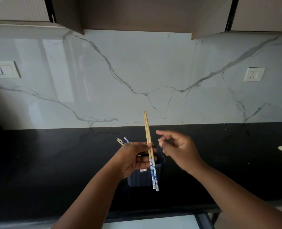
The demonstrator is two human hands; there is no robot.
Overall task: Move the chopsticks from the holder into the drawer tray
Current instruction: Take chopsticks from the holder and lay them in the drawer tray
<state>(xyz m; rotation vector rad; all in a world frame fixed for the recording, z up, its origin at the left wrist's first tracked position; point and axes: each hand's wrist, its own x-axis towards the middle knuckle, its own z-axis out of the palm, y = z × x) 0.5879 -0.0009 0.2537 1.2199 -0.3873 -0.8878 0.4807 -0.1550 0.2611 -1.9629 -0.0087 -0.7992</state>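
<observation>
Over the black counter (pixel 38 162), our left hand (pixel 133 158) pinched a pair of chopsticks (pixel 149 146) upright w/ thumb & fingers, more chopsticks (pixel 123 140) poking out behind it, above the dark holder (pixel 143 178). Right hand (pixel 178 146) hovered beside, fingers loosely spread, empty.

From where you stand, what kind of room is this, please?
Most likely a home kitchen: a black countertop under a marble-look backsplash, wall cabinets overhead, and the left hand holding chopsticks above a dark holder.
</observation>
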